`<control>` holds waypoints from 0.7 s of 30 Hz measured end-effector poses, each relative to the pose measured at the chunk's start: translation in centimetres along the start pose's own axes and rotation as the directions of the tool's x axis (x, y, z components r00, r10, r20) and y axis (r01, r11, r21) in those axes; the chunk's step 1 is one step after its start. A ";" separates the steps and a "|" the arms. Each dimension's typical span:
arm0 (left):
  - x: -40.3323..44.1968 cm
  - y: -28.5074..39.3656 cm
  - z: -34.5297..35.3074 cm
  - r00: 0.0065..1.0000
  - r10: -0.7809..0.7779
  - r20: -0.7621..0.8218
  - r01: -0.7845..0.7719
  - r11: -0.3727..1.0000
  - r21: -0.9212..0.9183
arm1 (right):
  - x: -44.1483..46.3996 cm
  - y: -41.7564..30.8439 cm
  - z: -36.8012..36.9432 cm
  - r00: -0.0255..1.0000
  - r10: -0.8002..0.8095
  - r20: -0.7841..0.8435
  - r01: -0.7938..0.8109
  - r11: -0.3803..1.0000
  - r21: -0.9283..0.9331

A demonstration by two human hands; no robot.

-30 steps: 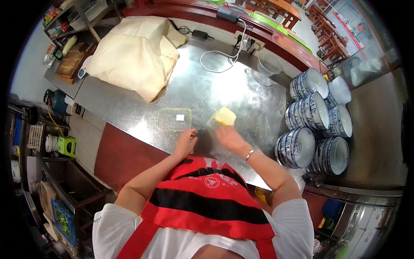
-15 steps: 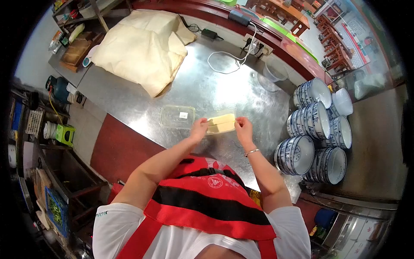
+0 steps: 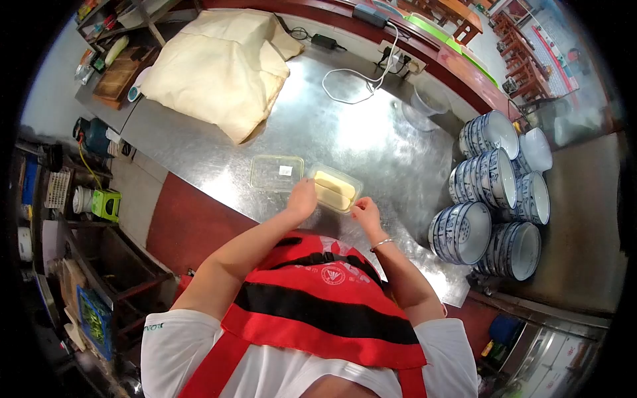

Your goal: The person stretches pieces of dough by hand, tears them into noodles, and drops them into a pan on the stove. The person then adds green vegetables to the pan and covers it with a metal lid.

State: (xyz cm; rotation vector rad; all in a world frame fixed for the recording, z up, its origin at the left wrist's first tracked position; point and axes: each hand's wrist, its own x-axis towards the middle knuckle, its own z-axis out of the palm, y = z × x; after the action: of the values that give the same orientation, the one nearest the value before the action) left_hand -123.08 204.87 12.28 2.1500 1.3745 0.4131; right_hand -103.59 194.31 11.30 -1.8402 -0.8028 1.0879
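In the frame's centre, the left hand [image 3: 302, 200] and right hand [image 3: 365, 212] flanked the clear plastic container [image 3: 337, 170] of yellow slabs [image 3: 335, 182], probably steadying it; the labelled lid [image 3: 271, 173] lay just left. The right pinched the lower-right corner; whether the left gripped couldn't be told. Forearms [image 3: 257, 230] angled inward.

white short-sleeved shirt [image 3: 179, 348] | red apron [image 3: 285, 333], black band [image 3: 318, 312], white emblem [image 3: 334, 275] | silver bracelet [image 3: 382, 244]
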 end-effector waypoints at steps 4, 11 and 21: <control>-0.1 -1.0 -0.9 0.991 0.130 0.044 -0.135 0.977 0.166 | -1.1 0.1 0.7 0.998 0.059 0.010 -0.060 0.998 0.022; 2.2 -0.8 -3.6 0.931 0.362 0.038 -0.353 0.871 0.341 | -1.4 0.7 0.8 0.999 0.049 0.008 -0.048 0.998 -0.046; 3.2 -0.4 -4.0 0.907 0.421 0.019 -0.407 0.863 0.298 | -2.1 -5.0 1.2 0.887 -0.458 0.052 0.440 0.807 -0.394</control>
State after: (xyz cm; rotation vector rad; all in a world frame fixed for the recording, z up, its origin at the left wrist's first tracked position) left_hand -124.08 208.96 15.13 2.7150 1.0374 0.4423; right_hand -106.09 195.23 16.20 -1.8446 -1.4314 0.5999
